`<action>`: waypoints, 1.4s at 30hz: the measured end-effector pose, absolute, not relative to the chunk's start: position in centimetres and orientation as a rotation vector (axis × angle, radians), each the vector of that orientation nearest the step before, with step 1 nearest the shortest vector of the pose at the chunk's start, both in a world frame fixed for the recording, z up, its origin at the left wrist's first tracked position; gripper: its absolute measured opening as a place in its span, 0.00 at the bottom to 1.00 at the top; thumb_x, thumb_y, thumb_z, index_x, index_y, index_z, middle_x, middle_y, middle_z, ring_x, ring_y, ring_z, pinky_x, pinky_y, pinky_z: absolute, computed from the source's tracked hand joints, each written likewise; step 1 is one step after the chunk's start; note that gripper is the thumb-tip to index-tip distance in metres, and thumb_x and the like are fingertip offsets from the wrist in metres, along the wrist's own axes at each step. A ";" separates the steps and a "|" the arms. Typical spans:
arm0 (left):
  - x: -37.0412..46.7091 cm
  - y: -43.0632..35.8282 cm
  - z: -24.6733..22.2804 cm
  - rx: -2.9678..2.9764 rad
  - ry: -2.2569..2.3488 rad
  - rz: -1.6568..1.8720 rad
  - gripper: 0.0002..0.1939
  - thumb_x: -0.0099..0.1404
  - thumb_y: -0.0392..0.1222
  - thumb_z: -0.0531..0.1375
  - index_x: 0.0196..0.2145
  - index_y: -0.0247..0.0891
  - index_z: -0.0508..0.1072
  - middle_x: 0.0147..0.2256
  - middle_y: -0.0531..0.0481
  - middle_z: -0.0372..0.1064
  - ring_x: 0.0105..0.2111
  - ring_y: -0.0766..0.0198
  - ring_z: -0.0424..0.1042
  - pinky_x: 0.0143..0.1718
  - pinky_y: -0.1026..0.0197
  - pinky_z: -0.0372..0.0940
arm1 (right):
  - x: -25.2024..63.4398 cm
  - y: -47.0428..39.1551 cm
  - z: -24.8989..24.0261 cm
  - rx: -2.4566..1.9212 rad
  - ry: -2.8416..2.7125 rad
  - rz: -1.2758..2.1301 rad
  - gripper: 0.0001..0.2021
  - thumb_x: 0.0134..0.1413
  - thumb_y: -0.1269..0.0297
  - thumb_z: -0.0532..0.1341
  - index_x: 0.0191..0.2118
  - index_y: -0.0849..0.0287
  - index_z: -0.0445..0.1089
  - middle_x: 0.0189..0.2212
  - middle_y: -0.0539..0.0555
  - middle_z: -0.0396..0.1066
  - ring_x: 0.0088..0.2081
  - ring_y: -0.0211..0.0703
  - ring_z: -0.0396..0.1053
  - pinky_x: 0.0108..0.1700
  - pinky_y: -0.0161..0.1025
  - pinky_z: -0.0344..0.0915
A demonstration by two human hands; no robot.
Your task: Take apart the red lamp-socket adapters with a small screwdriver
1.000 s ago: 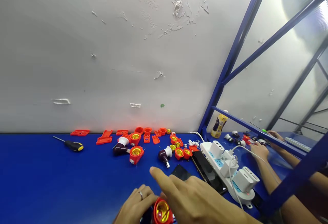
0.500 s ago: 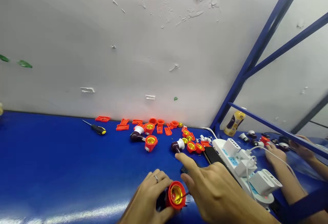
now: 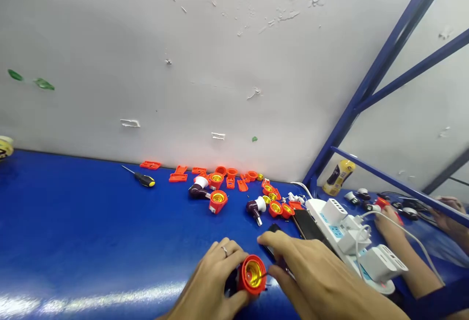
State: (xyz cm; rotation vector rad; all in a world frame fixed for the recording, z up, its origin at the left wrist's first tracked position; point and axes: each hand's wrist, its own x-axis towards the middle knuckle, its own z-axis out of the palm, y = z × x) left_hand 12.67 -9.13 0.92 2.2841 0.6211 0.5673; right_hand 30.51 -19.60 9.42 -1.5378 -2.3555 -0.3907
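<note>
My left hand (image 3: 216, 281), a ring on one finger, grips a red lamp socket (image 3: 252, 272) at the bottom middle. The socket's gold threaded opening faces up towards me. A thin dark screwdriver shaft (image 3: 263, 276) reaches into that opening from the right. My right hand (image 3: 315, 271) is closed around the tool, whose handle is mostly hidden by the fingers. Just beyond the right hand lies a dark phone-like object (image 3: 271, 232), partly covered. A dark lamp holder with a white collar (image 3: 256, 206) rests farther back.
Along the wall lie red socket shells (image 3: 218, 200), flat red plates (image 3: 178, 177) and a yellow-black screwdriver (image 3: 144, 179). At right stand a white power strip (image 3: 315, 204) with chargers, a phone (image 3: 308, 224), a blue frame (image 3: 339, 129) and a yellow bottle (image 3: 339, 177). Another person's hands (image 3: 386, 224) work beyond.
The view has shifted slightly. My right index finger has dropped and bent, uncovering the prongs of the dark lamp holder. The screwdriver shaft stays in the socket, and my left hand keeps its grip.
</note>
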 end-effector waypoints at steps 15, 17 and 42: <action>12.5 -9.1 0.3 2.293 0.613 0.569 0.10 0.65 0.35 0.64 0.44 0.45 0.76 0.44 0.51 0.73 0.46 0.54 0.71 0.56 0.48 0.60 | 30.1 -19.4 9.0 -1.427 -2.358 -0.497 0.13 0.73 0.70 0.40 0.45 0.54 0.60 0.28 0.46 0.70 0.25 0.38 0.71 0.23 0.37 0.55; 12.4 -9.0 0.2 2.288 0.615 0.571 0.12 0.64 0.35 0.65 0.44 0.45 0.76 0.44 0.52 0.74 0.46 0.54 0.72 0.57 0.47 0.58 | 30.1 -19.4 9.0 -1.415 -2.364 -0.514 0.14 0.76 0.65 0.40 0.44 0.55 0.61 0.26 0.46 0.70 0.23 0.38 0.70 0.23 0.37 0.56; 12.4 -9.1 0.5 2.310 0.618 0.594 0.10 0.64 0.34 0.66 0.43 0.46 0.76 0.43 0.54 0.74 0.45 0.55 0.72 0.55 0.49 0.60 | 30.1 -19.9 7.5 -1.440 -2.260 -0.582 0.20 0.78 0.55 0.39 0.38 0.53 0.62 0.22 0.43 0.69 0.18 0.36 0.68 0.22 0.37 0.55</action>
